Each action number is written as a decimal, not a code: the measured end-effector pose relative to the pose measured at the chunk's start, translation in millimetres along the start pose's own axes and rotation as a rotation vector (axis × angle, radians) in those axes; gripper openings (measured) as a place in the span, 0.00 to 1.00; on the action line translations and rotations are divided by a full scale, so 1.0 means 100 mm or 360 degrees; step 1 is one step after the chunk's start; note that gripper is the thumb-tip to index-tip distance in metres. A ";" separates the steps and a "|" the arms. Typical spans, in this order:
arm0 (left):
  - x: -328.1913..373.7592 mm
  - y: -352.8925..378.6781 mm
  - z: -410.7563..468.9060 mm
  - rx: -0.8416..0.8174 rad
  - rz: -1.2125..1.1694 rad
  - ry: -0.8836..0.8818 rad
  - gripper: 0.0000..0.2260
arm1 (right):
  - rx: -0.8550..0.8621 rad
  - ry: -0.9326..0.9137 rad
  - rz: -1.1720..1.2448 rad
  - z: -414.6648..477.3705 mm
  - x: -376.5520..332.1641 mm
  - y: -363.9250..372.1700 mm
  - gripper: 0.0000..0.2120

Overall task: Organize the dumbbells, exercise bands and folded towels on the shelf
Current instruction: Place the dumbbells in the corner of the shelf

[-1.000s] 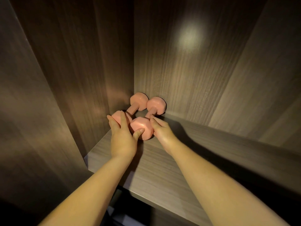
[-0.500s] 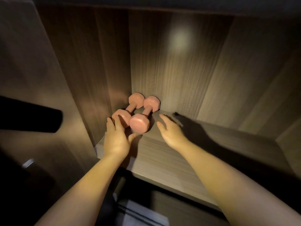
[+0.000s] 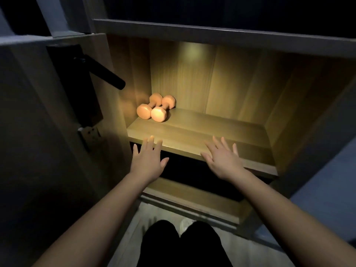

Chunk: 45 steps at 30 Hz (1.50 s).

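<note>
Pink dumbbells (image 3: 155, 108) lie side by side on shelf (image 3: 212, 128).

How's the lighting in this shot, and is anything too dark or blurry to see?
Head view: warm light on the shelf and dumbbells, a glare spot on the back panel; the surroundings are near black; the left hand and right hand look slightly soft; the wide lens bends straight edges.

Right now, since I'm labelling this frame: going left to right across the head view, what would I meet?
Black door handle → pair of pink dumbbells → right hand. The left hand lies below the dumbbells in the picture, so unranked.
</note>
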<state>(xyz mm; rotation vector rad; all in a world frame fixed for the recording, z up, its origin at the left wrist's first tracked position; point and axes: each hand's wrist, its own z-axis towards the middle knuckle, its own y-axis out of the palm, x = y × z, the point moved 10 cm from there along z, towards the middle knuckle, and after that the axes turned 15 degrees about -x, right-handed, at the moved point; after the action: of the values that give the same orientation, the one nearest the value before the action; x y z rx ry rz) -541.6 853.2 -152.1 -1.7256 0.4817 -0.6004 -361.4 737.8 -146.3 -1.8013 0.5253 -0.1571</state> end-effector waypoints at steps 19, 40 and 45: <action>0.35 -0.14 0.39 -0.0050 -0.0075 0.0156 0.26 | -0.0048 -0.0066 -0.0089 0.40 0.16 -0.07 0.29; 0.79 -1.75 0.07 -0.0580 -0.0273 0.0311 0.27 | -0.0430 -0.0075 0.0097 -0.29 -0.27 -1.71 0.46; 1.05 -1.77 0.07 -0.0619 -0.0190 0.0462 0.27 | -0.0388 0.0050 0.0161 -0.48 -0.07 -1.69 0.34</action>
<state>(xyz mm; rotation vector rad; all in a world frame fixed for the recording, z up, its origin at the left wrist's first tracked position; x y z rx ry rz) -455.0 835.0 33.1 -2.0553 0.7406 -0.8950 -340.1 733.6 28.3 -2.0063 0.6802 -0.0529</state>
